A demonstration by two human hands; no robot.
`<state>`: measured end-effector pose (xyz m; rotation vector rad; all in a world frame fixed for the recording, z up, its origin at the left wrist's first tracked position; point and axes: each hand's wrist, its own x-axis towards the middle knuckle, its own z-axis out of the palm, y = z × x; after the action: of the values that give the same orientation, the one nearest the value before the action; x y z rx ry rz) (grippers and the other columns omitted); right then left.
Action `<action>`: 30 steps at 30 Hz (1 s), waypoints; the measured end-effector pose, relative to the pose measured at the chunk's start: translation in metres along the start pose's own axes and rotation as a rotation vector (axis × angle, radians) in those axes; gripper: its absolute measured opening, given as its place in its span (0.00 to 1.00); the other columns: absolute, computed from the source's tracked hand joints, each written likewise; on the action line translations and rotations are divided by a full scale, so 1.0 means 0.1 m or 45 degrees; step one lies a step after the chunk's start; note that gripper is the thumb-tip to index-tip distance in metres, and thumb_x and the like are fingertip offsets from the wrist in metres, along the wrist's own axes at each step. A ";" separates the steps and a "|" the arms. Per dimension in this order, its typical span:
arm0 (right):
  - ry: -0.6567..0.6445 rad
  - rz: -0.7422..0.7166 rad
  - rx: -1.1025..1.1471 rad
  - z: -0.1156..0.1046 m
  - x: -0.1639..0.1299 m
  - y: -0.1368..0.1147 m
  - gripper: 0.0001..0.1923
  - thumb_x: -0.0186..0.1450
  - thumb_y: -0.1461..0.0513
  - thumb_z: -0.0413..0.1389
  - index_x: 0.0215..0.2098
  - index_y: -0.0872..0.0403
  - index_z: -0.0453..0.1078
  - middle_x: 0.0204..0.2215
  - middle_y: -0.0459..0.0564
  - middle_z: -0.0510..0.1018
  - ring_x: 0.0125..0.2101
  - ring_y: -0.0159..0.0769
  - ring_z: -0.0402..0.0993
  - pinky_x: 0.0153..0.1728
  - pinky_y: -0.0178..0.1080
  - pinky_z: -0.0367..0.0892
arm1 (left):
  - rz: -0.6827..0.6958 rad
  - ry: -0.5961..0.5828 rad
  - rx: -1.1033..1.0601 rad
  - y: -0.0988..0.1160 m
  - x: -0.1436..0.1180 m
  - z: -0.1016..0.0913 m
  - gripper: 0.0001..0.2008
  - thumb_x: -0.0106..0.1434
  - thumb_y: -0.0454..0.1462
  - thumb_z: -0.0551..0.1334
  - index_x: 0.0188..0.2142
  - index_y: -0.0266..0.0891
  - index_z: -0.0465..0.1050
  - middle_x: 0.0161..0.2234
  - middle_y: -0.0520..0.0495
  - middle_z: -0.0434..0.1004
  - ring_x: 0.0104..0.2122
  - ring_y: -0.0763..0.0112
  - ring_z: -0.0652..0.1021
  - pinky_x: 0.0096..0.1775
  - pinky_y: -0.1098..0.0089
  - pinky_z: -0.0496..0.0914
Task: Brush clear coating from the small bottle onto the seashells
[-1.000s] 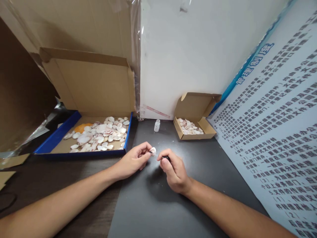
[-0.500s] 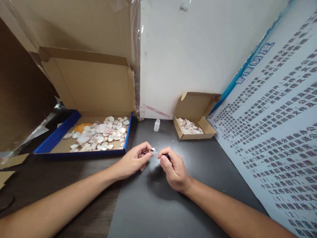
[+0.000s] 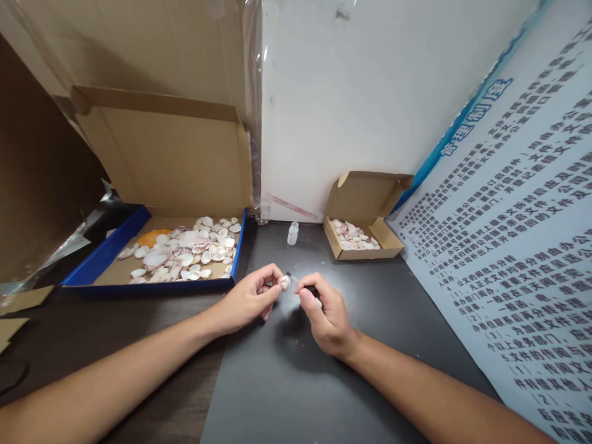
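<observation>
Hands (image 3: 290, 301) mid-mat, shell (image 3: 284, 282) pinched, boxes (image 3: 365, 237) well apart.

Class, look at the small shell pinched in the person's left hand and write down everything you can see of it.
The shell is small, rounded and whitish with faint reddish-brown markings, and looks hard and chalky. The left hand pinches it between thumb and fingertips, lifted just above the dark table. The right hand, gripping a small dark tool, brings a fine tip right up to it; actual contact is too small to tell. It resembles the shells lying in the blue-edged box.
</observation>
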<state>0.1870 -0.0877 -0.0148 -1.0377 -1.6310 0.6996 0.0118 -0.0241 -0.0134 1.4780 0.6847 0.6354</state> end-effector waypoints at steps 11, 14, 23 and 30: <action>0.008 -0.055 -0.024 0.00 0.01 -0.04 0.07 0.69 0.59 0.48 0.36 0.53 0.65 0.19 0.39 0.63 0.18 0.27 0.58 0.22 0.30 0.57 | -0.023 -0.007 -0.087 -0.03 -0.01 0.01 0.15 0.64 0.48 0.60 0.36 0.40 0.60 0.26 0.59 0.63 0.15 0.84 0.65 0.19 0.77 0.63; -0.094 -0.102 -0.027 0.00 0.00 -0.03 0.07 0.69 0.60 0.48 0.34 0.53 0.65 0.18 0.38 0.62 0.18 0.26 0.57 0.21 0.30 0.56 | -0.026 -0.006 -0.088 -0.02 0.00 0.01 0.16 0.64 0.48 0.60 0.35 0.40 0.59 0.24 0.60 0.63 0.15 0.84 0.66 0.19 0.77 0.63; -0.107 -0.139 -0.056 0.00 0.01 -0.04 0.07 0.68 0.59 0.49 0.34 0.53 0.66 0.19 0.40 0.65 0.19 0.27 0.60 0.22 0.31 0.59 | -0.006 -0.023 -0.067 -0.05 0.00 0.00 0.14 0.65 0.47 0.59 0.36 0.40 0.59 0.25 0.59 0.63 0.16 0.83 0.66 0.20 0.78 0.63; -0.019 -0.083 -0.066 -0.01 0.02 -0.03 0.08 0.69 0.59 0.49 0.34 0.53 0.66 0.19 0.40 0.65 0.20 0.28 0.60 0.23 0.31 0.59 | 0.003 -0.007 -0.023 -0.03 0.00 0.00 0.13 0.66 0.46 0.58 0.35 0.39 0.59 0.24 0.59 0.62 0.16 0.83 0.65 0.20 0.78 0.62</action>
<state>0.1864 -0.0878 -0.0109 -1.0143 -1.6962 0.6260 0.0113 -0.0238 -0.0160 1.4640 0.6712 0.6375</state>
